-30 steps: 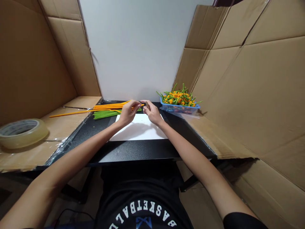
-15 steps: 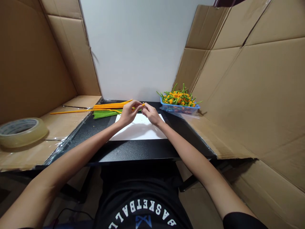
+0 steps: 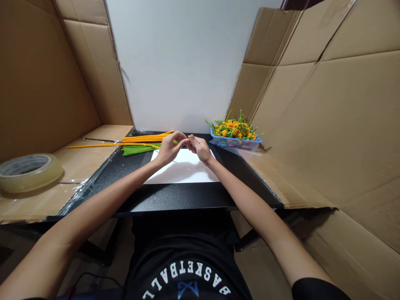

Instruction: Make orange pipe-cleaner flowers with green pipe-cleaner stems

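Above a white sheet (image 3: 184, 173), my left hand (image 3: 170, 148) and my right hand (image 3: 200, 148) meet at the fingertips. An orange pipe cleaner (image 3: 93, 146) runs from the far left into my left hand, bending a little just before the fingers. Both hands are closed in a pinch on its end, which is mostly covered by the fingers. Beside my left hand lie bundles of orange pipe cleaners (image 3: 143, 136) and green pipe cleaners (image 3: 136, 150).
A blue basket (image 3: 237, 143) piled with orange-and-green pipe cleaner pieces (image 3: 236, 127) stands at the back right. On cardboard at the left is a roll of clear tape (image 3: 46, 177). Cardboard walls (image 3: 343, 104) flank the black table (image 3: 175, 198).
My right hand has turned slightly, its thumb now pointing up over the pinched spot. The orange bit at the fingertips is more covered, and the pipe cleaner's loose end has shifted slightly right.
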Demonstrator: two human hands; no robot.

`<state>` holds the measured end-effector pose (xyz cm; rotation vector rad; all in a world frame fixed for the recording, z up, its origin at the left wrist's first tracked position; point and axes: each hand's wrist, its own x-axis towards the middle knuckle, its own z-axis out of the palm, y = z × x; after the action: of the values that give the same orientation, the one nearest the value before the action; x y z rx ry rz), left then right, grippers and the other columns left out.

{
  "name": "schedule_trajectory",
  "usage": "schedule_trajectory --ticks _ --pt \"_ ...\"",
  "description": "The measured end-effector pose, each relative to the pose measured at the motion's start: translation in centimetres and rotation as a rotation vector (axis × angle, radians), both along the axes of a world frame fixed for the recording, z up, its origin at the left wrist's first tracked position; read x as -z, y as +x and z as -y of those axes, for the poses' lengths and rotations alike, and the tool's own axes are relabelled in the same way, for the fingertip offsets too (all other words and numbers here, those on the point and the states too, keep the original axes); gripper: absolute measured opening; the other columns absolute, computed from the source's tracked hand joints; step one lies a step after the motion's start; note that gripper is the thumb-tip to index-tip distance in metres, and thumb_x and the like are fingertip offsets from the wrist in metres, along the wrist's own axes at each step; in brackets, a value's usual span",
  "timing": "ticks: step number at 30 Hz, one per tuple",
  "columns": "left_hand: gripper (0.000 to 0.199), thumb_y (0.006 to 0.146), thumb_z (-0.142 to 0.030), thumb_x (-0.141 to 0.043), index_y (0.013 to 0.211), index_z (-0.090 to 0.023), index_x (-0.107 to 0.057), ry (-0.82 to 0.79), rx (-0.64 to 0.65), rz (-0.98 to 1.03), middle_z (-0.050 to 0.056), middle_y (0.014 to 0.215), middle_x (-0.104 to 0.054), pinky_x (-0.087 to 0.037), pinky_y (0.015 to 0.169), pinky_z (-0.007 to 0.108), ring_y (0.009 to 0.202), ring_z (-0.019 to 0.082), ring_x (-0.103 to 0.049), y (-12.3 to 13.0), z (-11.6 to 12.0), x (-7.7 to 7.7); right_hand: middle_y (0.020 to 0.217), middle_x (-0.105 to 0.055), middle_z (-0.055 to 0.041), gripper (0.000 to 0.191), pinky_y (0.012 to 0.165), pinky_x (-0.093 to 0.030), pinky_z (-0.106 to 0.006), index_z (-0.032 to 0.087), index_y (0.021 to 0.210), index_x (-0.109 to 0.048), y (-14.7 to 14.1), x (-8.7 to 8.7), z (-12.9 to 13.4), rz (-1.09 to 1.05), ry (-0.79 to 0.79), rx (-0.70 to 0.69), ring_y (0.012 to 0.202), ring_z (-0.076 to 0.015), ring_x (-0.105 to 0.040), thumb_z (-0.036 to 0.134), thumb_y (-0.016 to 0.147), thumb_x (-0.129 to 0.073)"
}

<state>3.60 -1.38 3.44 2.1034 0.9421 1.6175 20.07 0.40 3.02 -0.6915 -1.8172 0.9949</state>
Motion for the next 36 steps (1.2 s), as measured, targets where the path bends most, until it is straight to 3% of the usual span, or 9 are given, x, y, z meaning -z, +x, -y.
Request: schedule_trajectory --ticks 3,6,9,14,21,26,30,33,36 --pt "0.041 0.086 -0.058 -0.067 0.087 -0.017 -0.064 -0.116 0.156 -0.073 0.004 0.079 -0.068 -0.045 0.055 0.021 0.066 0.012 -0.06 -1.2 -1.0 -0.5 0.058 -0.04 0.0026 0.066 0.051 -0.021 -0.027 0.02 0.062 -0.05 0.4 -0.5 0.2 -0.035 0.006 -0.05 0.053 -0.0099 -0.029 0.081 0.086 -0.046" --pt "0.039 0.085 -0.054 -0.069 0.086 -0.015 -0.064 -0.268 0.365 -0.287 0.004 0.074 -0.068 -0.046 0.058 0.023 0.065 0.013 -0.061 -3.2 -1.9 -1.6 0.056 -0.043 0.0026 0.061 0.054 -0.025 -0.027 0.017 0.064 -0.059 0.9 -0.8 0.4 0.09 0.027 -0.16 0.055 -0.01 -0.033 0.073 0.086 -0.055" --pt "0.033 0.087 -0.05 -0.066 0.087 -0.017 -0.07 -0.305 0.409 -0.559 0.005 0.079 -0.072 -0.046 0.062 0.024 0.069 0.014 -0.064 -4.8 -2.0 -2.8 0.055 -0.044 0.0029 0.058 0.057 -0.027 -0.027 0.015 0.064 -0.062 1.1 -0.9 0.6 0.236 0.06 -0.229 0.056 -0.01 -0.038 0.069 0.085 -0.058" --pt "0.024 0.087 -0.04 -0.062 0.086 -0.019 -0.073 -0.255 0.32 -0.81 0.004 0.083 -0.073 -0.045 0.067 0.025 0.076 0.016 -0.066 -5.0 -1.4 -3.8 0.053 -0.044 0.0041 0.051 0.057 -0.024 -0.026 0.015 0.066 -0.066 1.3 -1.0 1.0 0.511 0.175 -0.099 0.054 -0.009 -0.036 0.058 0.091 -0.055" --pt "0.021 0.086 -0.026 -0.055 0.087 -0.019 -0.075 -0.212 -0.03 -0.93 0.006 0.09 -0.074 -0.042 0.066 0.027 0.078 0.018 -0.064 -2.9 -0.6 -2.9 0.086 -0.075 -0.0097 0.038 0.065 -0.032 -0.028 0.021 0.098 -0.08 0.0 -1.9 2.7 1.156 0.564 0.296 0.08 -0.0214 -0.066 0.046 0.098 -0.051" --pt "0.022 0.085 -0.019 -0.053 0.085 -0.018 -0.075 -0.136 -0.279 -0.912 0.011 0.096 -0.075 -0.044 0.069 0.03 0.09 0.025 -0.067 -1.2 0.8 -2.3 0.101 -0.076 -0.0176 0.044 0.073 -0.042 -0.032 0.016 0.108 -0.078 -1.2 -1.6 3.5 1.293 0.546 0.458 0.095 -0.0284 -0.07 0.043 0.102 -0.043" --pt "0.024 0.086 -0.019 -0.052 0.083 -0.016 -0.075 -0.276 -0.225 -0.711 0.011 0.089 -0.076 -0.049 0.069 0.029 0.081 0.022 -0.07 -0.7 1.5 -2.7 0.104 -0.076 -0.0146 0.04 0.072 -0.042 -0.031 0.02 0.117 -0.072 -0.9 -1.4 3.4 1.238 0.518 0.56 0.095 -0.0267 -0.069 0.038 0.104 -0.038" --pt "0.031 0.088 -0.021 -0.052 0.109 -0.013 -0.072 -0.534 -0.065 -0.492 0.01 0.082 -0.077 -0.051 0.065 0.028 0.07 0.019 -0.071 -1.0 1.5 -3.0 0.103 -0.076 -0.0107 0.037 0.07 -0.039 -0.03 0.025 0.119 -0.071 -0.1 -1.4 2.9 1.162 0.541 0.601 0.094 -0.0246 -0.066 0.035 0.104 -0.039" --pt "0.039 0.082 -0.018 -0.064 0.121 -0.016 -0.068 -0.447 -0.07 -0.523 0.008 0.085 -0.077 -0.051 0.068 0.029 0.071 0.02 -0.071 -1.4 1.1 -2.8 0.1 -0.076 -0.0104 0.037 0.069 -0.035 -0.03 0.024 0.113 -0.074 0.6 -1.5 2.4 1.055 0.563 0.628 0.092 -0.0232 -0.062 0.036 0.104 -0.04"
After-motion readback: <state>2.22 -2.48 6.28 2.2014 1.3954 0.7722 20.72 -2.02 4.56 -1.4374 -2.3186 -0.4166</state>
